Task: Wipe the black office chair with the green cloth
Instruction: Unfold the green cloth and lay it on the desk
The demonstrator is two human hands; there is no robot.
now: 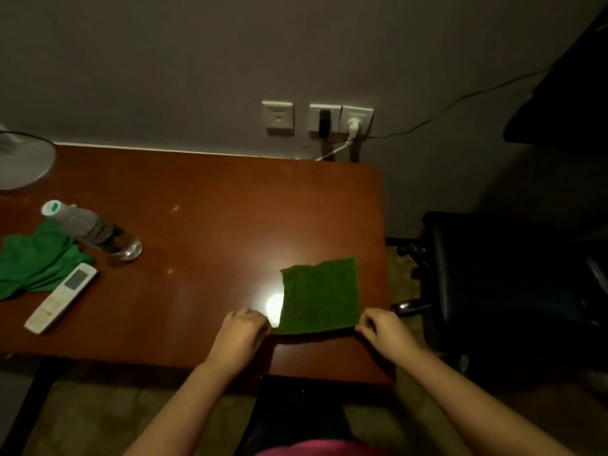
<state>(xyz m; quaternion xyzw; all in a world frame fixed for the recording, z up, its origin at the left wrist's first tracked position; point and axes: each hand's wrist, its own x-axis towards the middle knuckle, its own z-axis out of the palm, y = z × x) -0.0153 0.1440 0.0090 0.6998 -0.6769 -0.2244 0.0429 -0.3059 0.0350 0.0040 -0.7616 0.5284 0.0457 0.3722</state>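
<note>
Green, nubby and roughly square, the green cloth (320, 296) lies flat on the glossy reddish-brown tabletop (214, 225), close to its right edge and near the front. The left hand (241, 330) and right hand (385, 329) each pinch a near corner with curled fingers. Just beyond the right edge stands the black office chair (503, 274), its smooth padded seat apart from the cloth. Bare wood stretches leftward to a clear plastic bottle (95, 230).
</note>
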